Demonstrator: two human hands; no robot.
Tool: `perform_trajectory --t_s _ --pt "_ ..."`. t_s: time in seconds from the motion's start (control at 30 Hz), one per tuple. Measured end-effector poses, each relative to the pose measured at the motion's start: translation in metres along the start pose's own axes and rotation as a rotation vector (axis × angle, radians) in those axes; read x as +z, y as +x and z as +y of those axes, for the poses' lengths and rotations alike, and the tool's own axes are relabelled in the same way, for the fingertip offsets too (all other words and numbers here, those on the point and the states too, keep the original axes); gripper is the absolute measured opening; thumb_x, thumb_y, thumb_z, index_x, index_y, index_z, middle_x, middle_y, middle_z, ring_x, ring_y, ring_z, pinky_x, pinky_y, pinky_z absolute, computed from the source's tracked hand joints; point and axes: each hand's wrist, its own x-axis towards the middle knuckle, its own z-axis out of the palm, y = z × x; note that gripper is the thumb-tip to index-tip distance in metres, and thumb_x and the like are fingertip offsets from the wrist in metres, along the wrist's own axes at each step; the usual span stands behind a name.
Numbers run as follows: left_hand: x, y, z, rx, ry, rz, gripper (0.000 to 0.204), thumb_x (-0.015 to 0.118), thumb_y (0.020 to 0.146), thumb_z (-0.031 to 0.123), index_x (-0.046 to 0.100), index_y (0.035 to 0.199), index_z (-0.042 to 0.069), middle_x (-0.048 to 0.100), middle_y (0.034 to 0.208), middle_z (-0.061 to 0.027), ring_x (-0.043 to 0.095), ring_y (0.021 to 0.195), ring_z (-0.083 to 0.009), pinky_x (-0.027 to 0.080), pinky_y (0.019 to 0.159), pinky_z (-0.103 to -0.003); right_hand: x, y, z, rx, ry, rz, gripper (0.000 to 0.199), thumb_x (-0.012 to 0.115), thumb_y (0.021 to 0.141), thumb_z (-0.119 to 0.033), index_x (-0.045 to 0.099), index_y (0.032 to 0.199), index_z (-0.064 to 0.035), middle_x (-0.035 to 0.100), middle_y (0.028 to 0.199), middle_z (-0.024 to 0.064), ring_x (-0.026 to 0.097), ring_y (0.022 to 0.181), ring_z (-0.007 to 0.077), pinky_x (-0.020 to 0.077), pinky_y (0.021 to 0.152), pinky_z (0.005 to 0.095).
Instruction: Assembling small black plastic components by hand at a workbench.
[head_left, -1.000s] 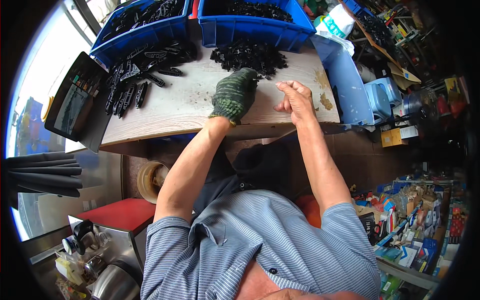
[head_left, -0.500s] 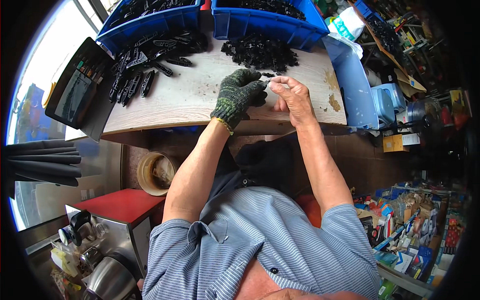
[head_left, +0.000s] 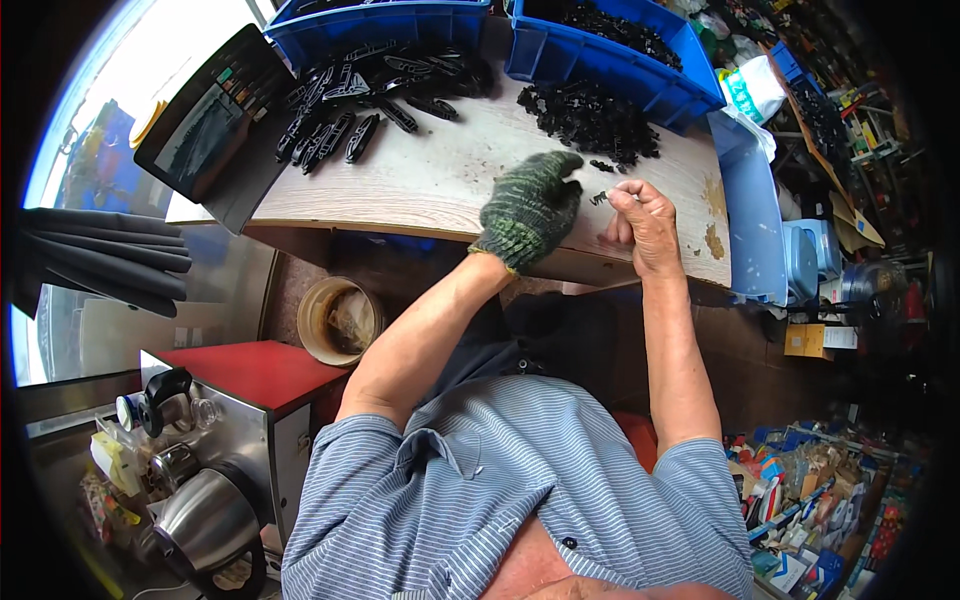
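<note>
My left hand (head_left: 532, 208), in a dark green knitted glove, is over the table's front part. Its thumb and forefinger are curved with a gap between them, and nothing shows in that gap. My bare right hand (head_left: 650, 226) is just to the right, with thumb and forefinger pinched together. At their tips sticks out a small black toothed plastic part (head_left: 599, 198). Another small black part (head_left: 602, 166) lies on the table beyond the fingers. Behind it spreads a heap of small black parts (head_left: 590, 120).
Long black plastic pieces (head_left: 400, 85) are piled at the back left. Two blue bins (head_left: 385, 32), (head_left: 610, 75) stand along the far side. A dark case (head_left: 215, 120) leans at the table's left end. A light blue tub (head_left: 755, 215) adjoins the right edge; a bucket (head_left: 340, 320) is below.
The hands have moved apart; my gloved left thumb and forefinger have parted. The small black part stays at my right fingertips. The whole view has shifted, with the table further right.
</note>
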Motion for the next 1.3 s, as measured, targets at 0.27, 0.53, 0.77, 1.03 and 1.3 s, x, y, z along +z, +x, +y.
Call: perform_trajectory --t_s 0.27,0.53,0.77,1.03,1.3 --pt "-0.099 0.054 -0.069 0.121 0.971 0.175 0.031 0.06 0.083 0.01 0.07 0.113 0.014 0.066 0.12 -0.0124 0.056 0.119 -0.0364 0.046 0.099 -0.049 0.001 0.003 0.004 -0.039 0.049 0.018 0.014 0.073 0.089 -0.016 0.064 0.092 -0.0054 0.047 0.048 -0.0009 0.049 0.04 0.0108 0.0564 0.05 0.0317" --pt "-0.08 0.042 -0.059 0.237 0.746 -0.105 0.017 0.065 0.084 0.016 0.069 0.101 0.013 0.066 0.108 -0.0129 0.06 0.108 -0.0356 0.05 0.087 -0.048 0.0 0.001 0.006 -0.061 0.058 0.068 0.017 0.074 0.088 -0.017 0.064 0.093 -0.0046 0.048 0.048 -0.0005 0.051 0.04 0.011 0.0564 0.048 0.0313" --pt "-0.083 0.042 -0.059 0.253 0.578 0.026 0.016 0.067 0.086 0.021 0.069 0.1 0.011 0.068 0.104 -0.0119 0.061 0.102 -0.0367 0.05 0.084 -0.049 0.002 0.001 0.006 -0.078 0.063 0.075 0.018 0.075 0.088 -0.018 0.063 0.093 -0.0046 0.047 0.048 0.0001 0.05 0.039 0.0121 0.0552 0.047 0.0317" --pt "-0.072 0.04 -0.053 -0.026 0.553 -0.126 0.027 0.067 0.09 0.035 0.073 0.095 0.01 0.07 0.092 -0.015 0.065 0.089 -0.0387 0.051 0.079 -0.049 0.003 0.001 0.008 -0.083 0.07 0.099 0.019 0.075 0.088 -0.018 0.063 0.094 -0.0046 0.047 0.048 0.0004 0.049 0.039 0.0126 0.054 0.047 0.0317" --pt "-0.072 0.033 -0.039 -0.118 0.4 -0.046 0.038 0.074 0.086 0.042 0.074 0.104 0.009 0.072 0.098 -0.0139 0.068 0.093 -0.0355 0.054 0.078 -0.046 0.002 -0.001 0.008 -0.102 0.056 0.111 0.019 0.075 0.088 -0.019 0.063 0.094 -0.006 0.047 0.048 0.0001 0.05 0.039 0.0125 0.053 0.047 0.0308"
